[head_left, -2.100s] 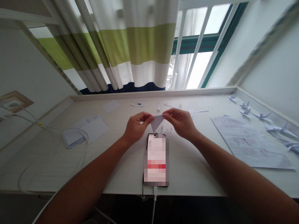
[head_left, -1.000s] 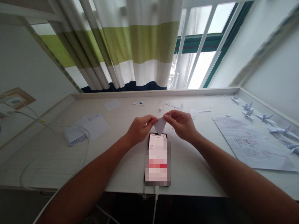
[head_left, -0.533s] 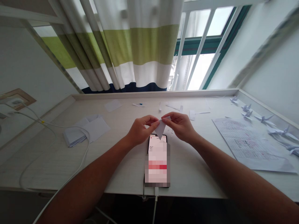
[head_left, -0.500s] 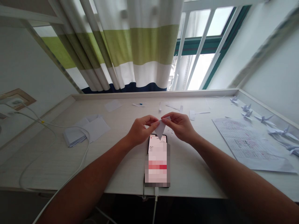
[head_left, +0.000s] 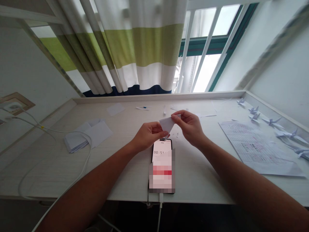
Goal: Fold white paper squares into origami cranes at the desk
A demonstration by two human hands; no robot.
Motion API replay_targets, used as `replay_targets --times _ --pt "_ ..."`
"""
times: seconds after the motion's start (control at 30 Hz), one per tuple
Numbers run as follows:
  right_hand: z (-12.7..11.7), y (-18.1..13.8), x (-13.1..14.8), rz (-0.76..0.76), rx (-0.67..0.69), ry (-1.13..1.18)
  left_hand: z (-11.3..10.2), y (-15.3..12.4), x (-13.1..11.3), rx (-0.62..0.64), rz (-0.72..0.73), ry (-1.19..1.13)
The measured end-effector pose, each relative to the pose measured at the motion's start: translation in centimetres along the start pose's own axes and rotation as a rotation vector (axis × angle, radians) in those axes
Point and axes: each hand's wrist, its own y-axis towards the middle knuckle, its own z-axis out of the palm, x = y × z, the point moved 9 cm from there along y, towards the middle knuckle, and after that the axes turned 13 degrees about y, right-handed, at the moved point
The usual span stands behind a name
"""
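Observation:
Between both hands, just above the top of a phone (head_left: 162,167), is a small folded piece of white paper (head_left: 166,125). My left hand (head_left: 151,135) pinches its lower corner with the thumb and fingers. My right hand (head_left: 189,125) grips the upper right corner between thumb and forefinger. The paper is tilted, with a broad face toward me. The phone lies on the desk below, a white cable plugged into its near end, and part of its screen is pixelated.
On the left of the desk (head_left: 125,167) lie a stack of white paper (head_left: 79,138) and a long white cable (head_left: 90,151). Several folded paper cranes (head_left: 272,121) line the right edge beside a written sheet (head_left: 256,148). Paper scraps (head_left: 164,110) lie toward the back.
The paper has been turned and shows a wider face. My right hand has risen slightly, while my left hand's grip has moved to the lower corner.

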Motion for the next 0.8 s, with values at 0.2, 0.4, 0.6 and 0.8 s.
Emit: replay_targets --times 0.2,0.4,0.6,0.8 --pt "-0.2 0.2 -0.1 0.015 -0.032 0.095 0.1 0.1 0.0 -0.052 -0.003 -0.080" --pt "0.5 -0.4 -0.8 0.119 0.040 0.102 -0.1 0.0 -0.2 -0.062 0.028 -0.023" --pt "1.0 -0.5 -0.6 0.087 0.077 0.047 -2.1 -0.5 -2.2 -0.278 0.207 0.202" --pt "1.6 -0.8 -1.3 0.116 0.110 0.055 -3.1 -1.3 -3.8 -0.418 0.327 0.284"
